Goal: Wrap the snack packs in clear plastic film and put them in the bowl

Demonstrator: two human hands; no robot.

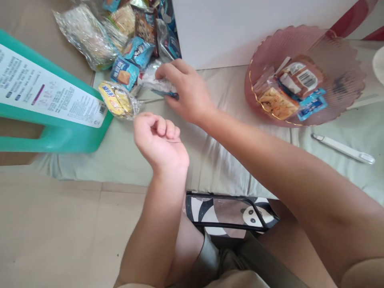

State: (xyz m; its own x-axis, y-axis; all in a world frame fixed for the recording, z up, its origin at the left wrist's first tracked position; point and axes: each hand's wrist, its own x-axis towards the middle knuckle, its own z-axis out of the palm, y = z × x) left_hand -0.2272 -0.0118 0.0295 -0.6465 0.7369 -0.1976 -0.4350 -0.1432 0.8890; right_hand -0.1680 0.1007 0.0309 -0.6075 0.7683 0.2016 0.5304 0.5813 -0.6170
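Note:
My right hand (187, 90) has its fingers closed on a small clear-and-white snack packet (154, 82) with a blue edge, at the near side of a pile of packaged snacks. Part of that packet is hidden under the fingers. Below it, my left hand (162, 140) is turned palm up with its fingers curled in, and nothing shows in it. Close to its knuckles lies a yellow snack pack (115, 100) in clear crinkled wrap. A blue biscuit packet (124, 73) rests just beyond the yellow one.
A pink ribbed bowl (253, 92) with a gold rim holds several snack packs at the right. Nearby lies a white utility knife (343, 148). On the left stands a green jug (75, 140) with a white label. A white panel (216, 32) rises behind.

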